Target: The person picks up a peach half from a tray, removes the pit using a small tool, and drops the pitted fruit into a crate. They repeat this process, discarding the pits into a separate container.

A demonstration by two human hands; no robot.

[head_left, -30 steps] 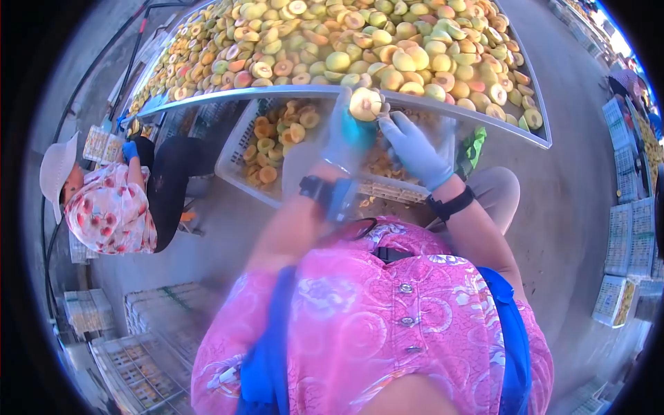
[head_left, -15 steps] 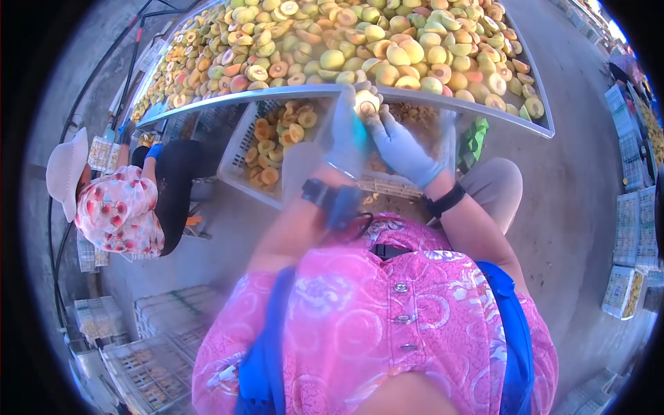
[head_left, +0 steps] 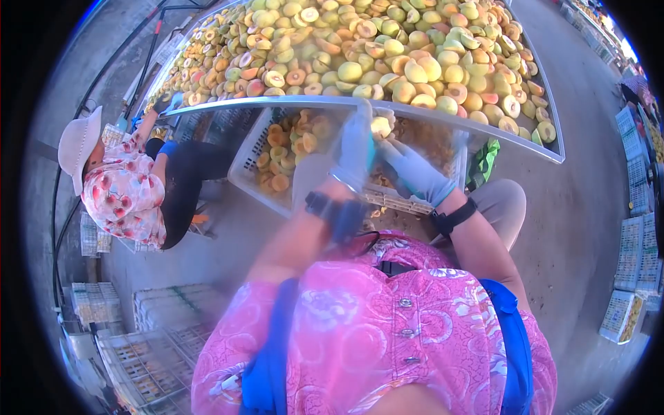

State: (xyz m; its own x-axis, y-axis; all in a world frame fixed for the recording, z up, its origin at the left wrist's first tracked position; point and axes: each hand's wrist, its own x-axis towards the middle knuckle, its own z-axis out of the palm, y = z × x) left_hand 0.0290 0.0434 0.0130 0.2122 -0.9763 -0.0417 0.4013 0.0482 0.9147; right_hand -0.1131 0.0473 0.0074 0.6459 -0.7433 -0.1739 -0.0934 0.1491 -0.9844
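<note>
My left hand [head_left: 355, 146], in a pale glove, holds a peach half [head_left: 380, 127] just below the near edge of the metal tray [head_left: 290, 101]. The cut face of the fruit is turned up toward me. My right hand [head_left: 416, 170], also gloved, has its fingers curled close below the fruit. Whatever lies inside those fingers is hidden. Many halved yellow peaches [head_left: 415, 69] are heaped in the tray. Under it, a white crate [head_left: 238, 169] with peach halves stands to the left, and a second crate [head_left: 394, 200] with brownish scraps sits beneath my hands.
A person [head_left: 124, 187] in a hat and patterned top sits at the left by the same tray. A green bag [head_left: 483, 164] hangs near my right knee. Stacked crates [head_left: 149, 366] stand at lower left, and more crates [head_left: 626, 256] line the right side.
My hands and the peach half have moved slightly down and right in view, and the right hand has drawn a little away from the fruit. The seated person's arm now reaches the tray edge.
</note>
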